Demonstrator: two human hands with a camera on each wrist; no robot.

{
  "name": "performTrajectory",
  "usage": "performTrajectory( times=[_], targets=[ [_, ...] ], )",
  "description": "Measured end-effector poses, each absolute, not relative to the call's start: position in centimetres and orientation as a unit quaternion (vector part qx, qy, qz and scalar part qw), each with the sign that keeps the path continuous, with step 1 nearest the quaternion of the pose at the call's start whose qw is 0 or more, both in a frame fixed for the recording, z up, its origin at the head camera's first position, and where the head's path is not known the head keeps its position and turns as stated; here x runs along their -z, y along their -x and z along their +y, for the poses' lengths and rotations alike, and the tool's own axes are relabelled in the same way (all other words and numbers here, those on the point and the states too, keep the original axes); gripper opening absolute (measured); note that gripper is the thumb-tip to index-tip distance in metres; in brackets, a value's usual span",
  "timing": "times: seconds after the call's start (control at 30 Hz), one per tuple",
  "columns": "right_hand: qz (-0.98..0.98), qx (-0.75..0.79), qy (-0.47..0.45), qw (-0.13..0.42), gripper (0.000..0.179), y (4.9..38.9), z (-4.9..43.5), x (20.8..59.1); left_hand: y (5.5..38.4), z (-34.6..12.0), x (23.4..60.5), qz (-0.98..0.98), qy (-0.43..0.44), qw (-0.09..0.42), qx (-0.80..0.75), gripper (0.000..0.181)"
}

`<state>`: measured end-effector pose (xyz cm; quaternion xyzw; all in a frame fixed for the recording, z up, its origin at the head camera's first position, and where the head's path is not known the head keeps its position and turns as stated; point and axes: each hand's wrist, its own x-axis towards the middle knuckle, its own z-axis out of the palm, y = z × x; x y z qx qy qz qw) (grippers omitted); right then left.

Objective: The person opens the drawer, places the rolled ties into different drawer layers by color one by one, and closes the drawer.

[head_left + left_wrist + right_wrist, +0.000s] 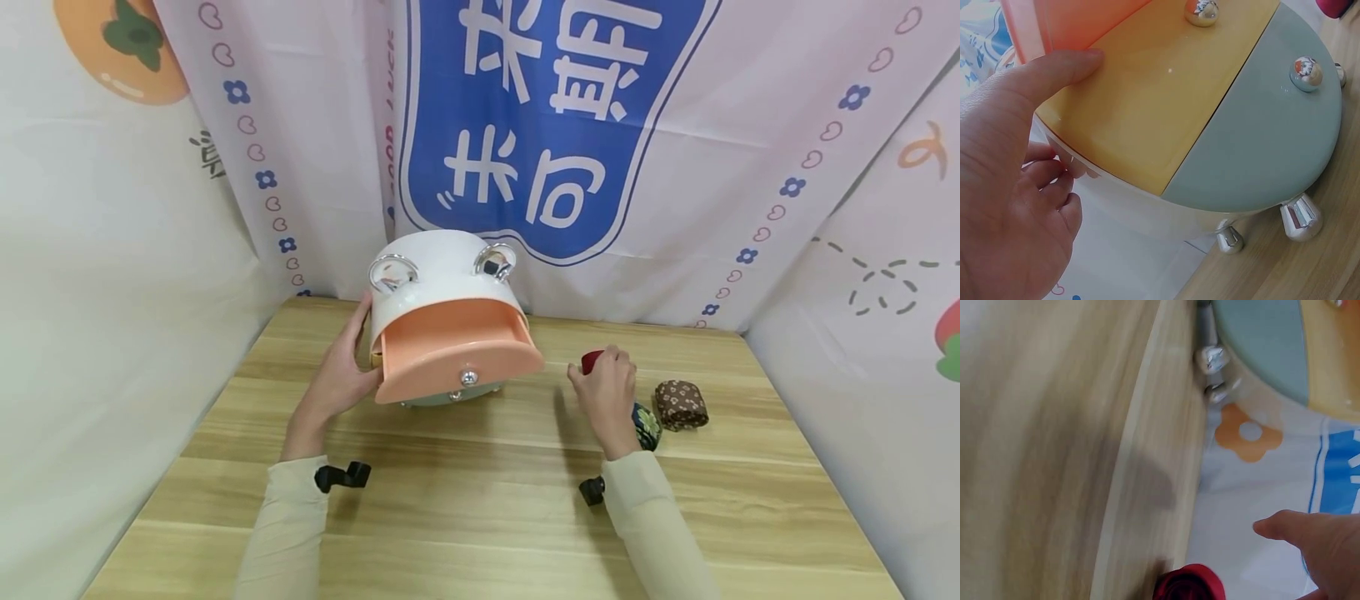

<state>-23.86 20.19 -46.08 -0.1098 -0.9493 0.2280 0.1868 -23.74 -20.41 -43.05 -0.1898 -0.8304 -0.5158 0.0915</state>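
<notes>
A small drawer cabinet shaped like a frog stands on chrome feet, its peach top drawer pulled out. Below it, the yellow drawer and the grey-green drawer are closed. My left hand holds the cabinet's left side, thumb against the yellow front and fingers along the side wall. My right hand is over a small round red object, fingers spread. In the right wrist view the thumb stands apart from this object, whose exact kind is unclear.
Right of my right hand lies a brown flower-patterned, cushion-like item. A dark item with a yellow-green flower pattern is partly hidden by that hand. Printed cloth hangs behind and beside the wooden table.
</notes>
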Motion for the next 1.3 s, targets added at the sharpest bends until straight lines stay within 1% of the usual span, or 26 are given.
performTrajectory(
  times=[0.23,0.4,0.5,0.57,0.73,0.83,0.97,1.07,1.2,1.3],
  targets=[
    [-0.967,-0.163,0.117,0.160,0.072,25.0,20.5,46.8,23.7,-20.7,43.1,-0.831,0.194,0.092,0.514,0.115],
    [-0.965,-0.160,0.144,0.149,0.076,25.7,20.8,47.3,23.7,-20.7,43.2,-0.827,0.199,0.093,0.517,0.115],
    [-0.963,-0.169,0.153,0.144,0.073,26.0,21.2,47.4,23.7,-20.7,43.1,-0.829,0.197,0.093,0.515,0.115],
    [-0.962,-0.177,0.158,0.137,0.069,26.1,21.6,47.4,23.7,-20.7,43.1,-0.830,0.195,0.091,0.515,0.115],
    [-0.962,-0.184,0.176,0.100,0.061,26.2,22.5,47.6,23.6,-20.6,43.0,-0.826,0.198,0.092,0.520,0.115],
    [-0.962,-0.187,0.178,0.090,0.058,26.3,23.0,47.8,23.6,-20.6,43.0,-0.824,0.199,0.094,0.521,0.114],
    [-0.958,-0.207,0.169,0.100,0.054,26.5,23.3,47.9,23.6,-20.6,43.1,-0.823,0.202,0.096,0.522,0.114],
    [-0.957,-0.219,0.161,0.106,0.056,26.6,23.3,47.8,23.6,-20.6,43.1,-0.823,0.202,0.097,0.522,0.113],
    [-0.956,-0.233,0.148,0.100,0.060,26.6,23.1,47.4,23.6,-20.5,43.0,-0.828,0.193,0.093,0.518,0.113],
    [-0.956,-0.242,0.133,0.100,0.054,26.6,23.0,47.1,23.5,-20.4,42.9,-0.832,0.184,0.088,0.517,0.113]
  ],
)
